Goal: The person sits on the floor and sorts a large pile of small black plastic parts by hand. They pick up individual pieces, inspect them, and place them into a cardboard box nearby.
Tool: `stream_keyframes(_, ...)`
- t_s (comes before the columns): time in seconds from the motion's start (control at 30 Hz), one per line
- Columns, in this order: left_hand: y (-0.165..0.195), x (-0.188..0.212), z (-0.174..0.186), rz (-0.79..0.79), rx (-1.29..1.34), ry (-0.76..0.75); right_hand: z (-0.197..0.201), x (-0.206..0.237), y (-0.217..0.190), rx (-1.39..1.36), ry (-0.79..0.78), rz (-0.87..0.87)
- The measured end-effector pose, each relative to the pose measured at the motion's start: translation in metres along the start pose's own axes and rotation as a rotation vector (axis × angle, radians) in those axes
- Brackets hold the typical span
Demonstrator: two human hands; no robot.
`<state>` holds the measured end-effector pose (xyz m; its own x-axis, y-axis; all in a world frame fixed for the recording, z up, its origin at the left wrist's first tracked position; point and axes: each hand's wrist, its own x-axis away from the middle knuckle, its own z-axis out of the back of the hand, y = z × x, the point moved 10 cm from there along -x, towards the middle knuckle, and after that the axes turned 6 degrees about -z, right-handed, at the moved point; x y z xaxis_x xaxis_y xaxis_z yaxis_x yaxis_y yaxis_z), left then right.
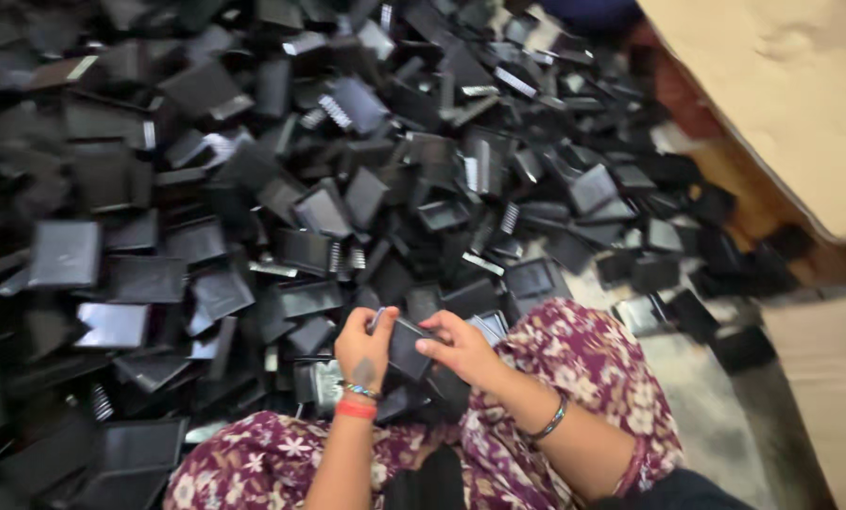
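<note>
Two hands work above the lap: the left hand and the right hand both close their fingers on one flat black rectangular plastic piece. Its long axis runs diagonally, from upper left at the left thumb down toward the right, with its broad face tilted toward the camera. One large heap of similar black plastic pieces, too many to count, covers the floor ahead. Two cardboard sheets lie at right. Each wrist carries bangles. One maroon floral garment covers the knees.
</note>
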<state>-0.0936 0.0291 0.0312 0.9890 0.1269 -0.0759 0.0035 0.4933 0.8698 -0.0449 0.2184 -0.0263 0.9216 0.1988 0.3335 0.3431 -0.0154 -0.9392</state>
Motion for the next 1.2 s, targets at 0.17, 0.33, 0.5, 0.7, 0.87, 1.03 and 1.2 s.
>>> stream_keyframes(0.17,-0.005,0.031,-0.046,-0.043,-0.115,-0.558,0.068,0.064,-0.076,0.339,0.318,0.258)
stream_keyframes(0.33,0.033,0.007,-0.012,-0.434,-0.078,-0.127,0.233,0.099,-0.074,0.283,0.715,0.085)
stream_keyframes(0.5,0.047,-0.055,-0.019,-0.593,-0.435,0.045,0.362,0.107,-0.060,1.229,0.996,-0.120)
stream_keyframes(0.7,-0.007,-0.123,-0.062,-0.210,-0.728,-0.176,0.412,0.099,-0.040,1.621,0.980,-0.177)
stream_keyframes(0.87,-0.016,-0.111,-0.058,-0.285,-0.717,-0.126,0.417,0.089,-0.035,1.635,0.792,-0.078)
stream_keyframes(1.03,-0.033,-0.104,-0.046,-0.203,-0.637,-0.144,0.366,0.069,-0.065,1.167,0.756,0.082)
stream_keyframes(1.2,-0.005,-0.107,-0.045,-0.336,-0.577,-0.001,0.200,0.041,-0.116,0.623,0.307,0.496)
